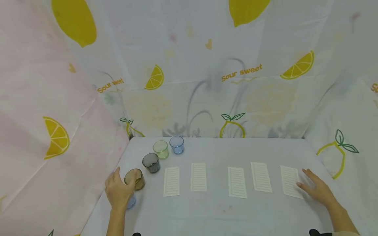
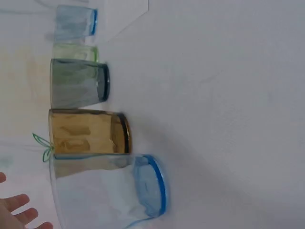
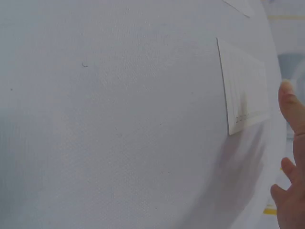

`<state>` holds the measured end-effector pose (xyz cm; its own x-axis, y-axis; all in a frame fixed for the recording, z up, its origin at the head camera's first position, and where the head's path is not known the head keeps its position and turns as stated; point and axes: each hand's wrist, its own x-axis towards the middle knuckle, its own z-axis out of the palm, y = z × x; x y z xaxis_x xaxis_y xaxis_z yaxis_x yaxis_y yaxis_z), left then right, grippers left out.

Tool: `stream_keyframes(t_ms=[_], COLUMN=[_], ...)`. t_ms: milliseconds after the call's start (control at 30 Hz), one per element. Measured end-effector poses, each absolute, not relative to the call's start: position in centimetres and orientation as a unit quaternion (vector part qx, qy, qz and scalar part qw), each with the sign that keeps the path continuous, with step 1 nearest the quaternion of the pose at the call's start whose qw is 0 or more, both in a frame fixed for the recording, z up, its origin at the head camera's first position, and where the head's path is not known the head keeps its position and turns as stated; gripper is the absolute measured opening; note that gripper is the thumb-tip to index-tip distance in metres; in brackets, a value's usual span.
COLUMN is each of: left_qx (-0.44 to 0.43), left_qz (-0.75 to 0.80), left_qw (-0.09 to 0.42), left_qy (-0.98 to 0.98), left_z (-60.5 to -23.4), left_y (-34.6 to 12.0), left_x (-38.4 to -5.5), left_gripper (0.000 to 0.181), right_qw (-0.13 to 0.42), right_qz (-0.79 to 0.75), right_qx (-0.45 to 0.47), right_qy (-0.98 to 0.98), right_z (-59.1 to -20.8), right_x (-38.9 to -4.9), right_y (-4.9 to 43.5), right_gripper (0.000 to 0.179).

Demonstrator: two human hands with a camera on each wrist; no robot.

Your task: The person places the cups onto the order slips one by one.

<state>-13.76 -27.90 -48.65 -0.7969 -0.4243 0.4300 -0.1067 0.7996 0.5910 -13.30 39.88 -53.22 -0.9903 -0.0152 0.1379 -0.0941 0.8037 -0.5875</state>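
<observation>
My left hand (image 1: 118,191) hovers over the near blue glass (image 1: 131,201), fingers spread and thumb out by the amber glass (image 1: 139,184). It partly hides the blue glass, and whether it touches either one is unclear. In the left wrist view the fingertips show past the rim side of the near blue glass (image 2: 153,186), with the amber glass (image 2: 88,132) just behind. On the right, my right hand (image 1: 318,190) is held with fingers apart beside the rightmost lined card (image 1: 289,180), holding nothing. The right wrist view shows that card (image 3: 245,90) lying flat, the hand's shadow near it.
Beyond the amber glass, a grey glass (image 1: 152,165), a green glass (image 1: 161,150) and another blue glass (image 1: 177,147) continue the curved row. More lined cards (image 1: 171,182) lie across the white table (image 1: 206,213). Lemon-printed cloth (image 1: 189,98) hangs around the back and sides.
</observation>
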Motion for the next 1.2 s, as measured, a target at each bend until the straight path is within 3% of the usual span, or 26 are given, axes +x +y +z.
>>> stream_keyframes(t_ms=[133, 200, 400, 633, 1033, 1200], left_qx=[0.154, 0.157, 0.17, 0.239, 0.258, 0.268], left_qz=[-0.336, -0.363, -0.373, -0.381, -0.515, -0.538], left_qw=[0.194, 0.173, 0.226, 0.171, 0.221, 0.223], left_qy=[-0.909, -0.902, -0.884, -0.877, -0.787, -0.768], left_z=[-49.6, -50.1, -50.7, -50.3, -54.5, -55.5], left_y=[-28.7, -28.9, -29.2, -30.1, -29.0, -28.9], left_x=[-13.1, -12.9, -12.6, -10.9, -8.7, -8.7], left_gripper=[0.083, 0.086, 0.085, 0.091, 0.109, 0.106], right_qw=[0.044, 0.03, -0.033, -0.022, -0.078, -0.096], right_qz=[0.314, 0.316, 0.31, 0.274, 0.253, 0.268], right_qx=[0.022, 0.018, -0.003, 0.018, 0.009, -0.003], right_qy=[-0.948, -0.948, -0.95, -0.961, -0.964, -0.958], right_z=[-53.7, -53.9, -54.3, -54.3, -54.7, -54.6], right_x=[-13.3, -13.3, -13.5, -13.4, -13.8, -13.8], right_y=[39.8, 39.8, 40.1, 40.0, 40.6, 40.9], right_gripper=[0.067, 0.067, 0.072, 0.069, 0.072, 0.075])
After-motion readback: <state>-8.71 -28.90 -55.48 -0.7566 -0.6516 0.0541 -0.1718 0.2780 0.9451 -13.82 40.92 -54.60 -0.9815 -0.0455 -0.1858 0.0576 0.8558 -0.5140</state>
